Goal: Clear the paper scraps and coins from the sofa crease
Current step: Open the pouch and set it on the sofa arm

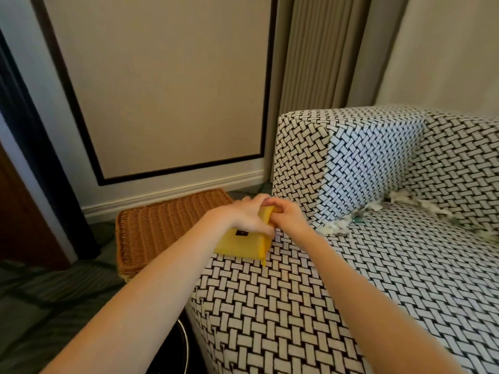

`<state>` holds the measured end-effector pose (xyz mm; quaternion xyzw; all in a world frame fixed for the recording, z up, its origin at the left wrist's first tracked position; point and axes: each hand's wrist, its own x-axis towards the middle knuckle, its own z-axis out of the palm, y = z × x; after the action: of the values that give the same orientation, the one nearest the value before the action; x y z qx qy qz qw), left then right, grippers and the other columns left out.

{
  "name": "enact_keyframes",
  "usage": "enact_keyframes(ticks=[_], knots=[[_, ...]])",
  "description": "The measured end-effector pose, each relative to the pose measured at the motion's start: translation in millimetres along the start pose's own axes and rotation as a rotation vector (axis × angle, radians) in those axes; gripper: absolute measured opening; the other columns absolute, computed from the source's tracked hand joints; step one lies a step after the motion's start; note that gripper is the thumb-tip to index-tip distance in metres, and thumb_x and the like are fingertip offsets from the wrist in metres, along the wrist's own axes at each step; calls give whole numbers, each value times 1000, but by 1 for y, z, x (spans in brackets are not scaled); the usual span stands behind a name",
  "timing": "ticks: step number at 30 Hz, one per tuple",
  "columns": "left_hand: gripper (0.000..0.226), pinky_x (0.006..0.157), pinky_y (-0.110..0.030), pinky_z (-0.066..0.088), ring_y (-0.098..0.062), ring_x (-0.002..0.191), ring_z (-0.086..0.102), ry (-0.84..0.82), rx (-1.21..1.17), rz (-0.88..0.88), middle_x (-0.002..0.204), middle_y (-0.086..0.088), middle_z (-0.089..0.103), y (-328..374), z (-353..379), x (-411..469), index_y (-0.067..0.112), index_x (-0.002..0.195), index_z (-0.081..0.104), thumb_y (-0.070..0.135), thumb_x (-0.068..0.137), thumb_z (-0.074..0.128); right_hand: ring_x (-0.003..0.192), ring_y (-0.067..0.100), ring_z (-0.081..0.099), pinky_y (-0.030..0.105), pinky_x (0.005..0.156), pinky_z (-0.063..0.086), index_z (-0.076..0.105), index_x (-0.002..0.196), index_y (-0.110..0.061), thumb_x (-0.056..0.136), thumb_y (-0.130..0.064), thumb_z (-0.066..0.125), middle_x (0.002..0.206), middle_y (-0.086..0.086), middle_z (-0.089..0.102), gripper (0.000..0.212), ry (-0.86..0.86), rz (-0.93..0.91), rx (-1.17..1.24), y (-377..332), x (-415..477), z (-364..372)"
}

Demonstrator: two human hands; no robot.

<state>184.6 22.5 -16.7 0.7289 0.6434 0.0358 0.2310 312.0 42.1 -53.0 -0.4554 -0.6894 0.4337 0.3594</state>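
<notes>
Yellow pouch (240, 245): a flat yellow pouch with a small dark label, resting on the left front corner of the sofa seat (310, 292), tilted up toward the hands; its inside is not visible, so its contents cannot be told.
Wicker basket (162, 225): a brown woven basket on the floor just left of the sofa, seen from a low angle; whether anything lies in it cannot be told.
Left hand (251, 215): reaches forward from the lower left, palm down, fingers curled over the upper edge of the pouch and gripping it.
Right hand (287, 215): comes in from the lower right, thumb and fingertips pinched together on the top corner of the pouch, touching the left hand's fingers.
Arms: both forearms bare, converging over the seat's left corner.
Paper scraps (334, 228): white torn bits strewn along the sofa crease (421, 205), from beside the armrest (351, 163) back toward the right, well apart from the hands.
Coins (359, 215): small dull, partly bluish pieces among the scraps near the armrest; too small to count.
Sofa: covered in black-and-white basket-weave fabric, armrest on the left, backrest at the right.
Room: beige wall panel (162, 85) with a dark border, white skirting, pleated beige curtain (318, 49), dark striped carpet (48, 306).
</notes>
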Motion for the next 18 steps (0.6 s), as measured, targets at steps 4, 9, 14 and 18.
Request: enact_keyframes(ticks=[4,9,14,18], knots=[[63,91,-27,35,-15,114,46,-129,-43,45,130,3,47,22,-3,3,24,138,35,50,84,56,89,13,63,26,75,53,61,105,-18,88,2,50,100,2,66,29,-193,-6,4,2,-16,-37],[47,88,-33,46,-16,94,58,73,-123,51,106,1,63,27,6,29,21,110,60,59,85,48,54,3,49,13,51,40,66,90,-26,86,-8,60,88,-8,67,19,132,-68,-130,18,-29,-85],[9,63,-24,40,-17,82,51,365,-333,50,91,0,57,39,30,57,16,88,50,17,86,59,45,4,40,15,43,33,71,95,-21,88,-24,58,66,-11,59,15,196,75,-622,38,-28,-97],[31,81,-31,45,-27,103,56,379,-215,-18,110,-10,58,52,52,71,7,113,48,12,85,61,61,8,51,22,55,42,72,90,-21,82,-44,62,66,-6,59,26,68,186,-783,42,-27,-88]])
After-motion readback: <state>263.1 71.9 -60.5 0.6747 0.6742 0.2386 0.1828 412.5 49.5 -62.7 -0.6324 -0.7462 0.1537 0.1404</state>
